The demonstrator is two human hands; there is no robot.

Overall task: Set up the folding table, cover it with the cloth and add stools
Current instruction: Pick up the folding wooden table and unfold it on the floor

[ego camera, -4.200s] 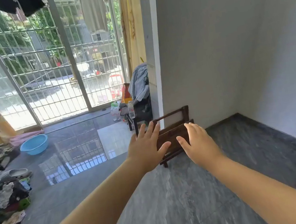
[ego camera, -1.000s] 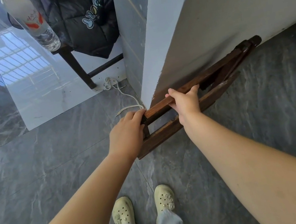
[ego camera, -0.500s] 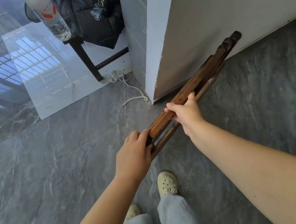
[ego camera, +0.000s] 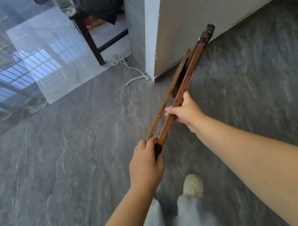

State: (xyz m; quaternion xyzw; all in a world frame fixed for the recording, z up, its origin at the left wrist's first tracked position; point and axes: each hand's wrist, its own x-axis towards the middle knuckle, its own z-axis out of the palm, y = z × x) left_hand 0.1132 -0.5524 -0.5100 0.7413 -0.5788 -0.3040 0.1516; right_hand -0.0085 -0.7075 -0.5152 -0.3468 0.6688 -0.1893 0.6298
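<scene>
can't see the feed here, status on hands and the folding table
Left hand grips near end of folded table. Right hand grips its upper rail. Far end by wall corner; white cord left of it.

Grey veined floor tiles (ego camera: 66, 174) fill most of the view. A white wall corner (ego camera: 151, 24) rises at the upper middle, and a white cord (ego camera: 133, 70) trails on the floor to its left. Beyond stands a dark furniture leg (ego camera: 89, 40) under what looks like a black garment (ego camera: 101, 1), beside a clear plastic bottle (ego camera: 65, 3).
</scene>
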